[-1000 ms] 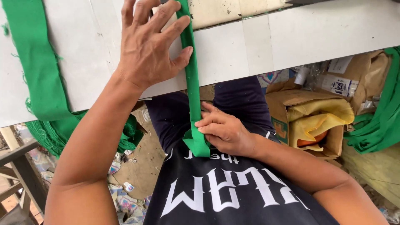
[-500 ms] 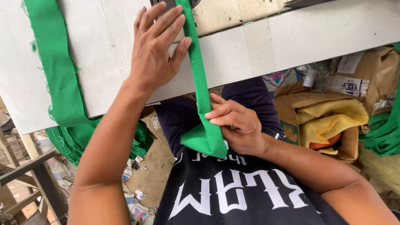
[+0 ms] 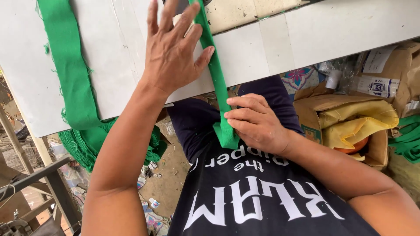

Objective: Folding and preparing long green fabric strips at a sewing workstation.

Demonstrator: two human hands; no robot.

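The left hand [image 3: 173, 52] lies flat and wide on the white table [image 3: 332, 30], pressing the narrow green strip [image 3: 217, 78] so it stays straight. At 5 o'clock from it, the right hand [image 3: 256, 124] pinches the strip's folded end, keeping it taut over the edge.

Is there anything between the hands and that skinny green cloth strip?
Nothing visible. The left hand lies flat on the white table with its thumb against the narrow green cloth strip, and the right hand pinches the strip's lower end directly.
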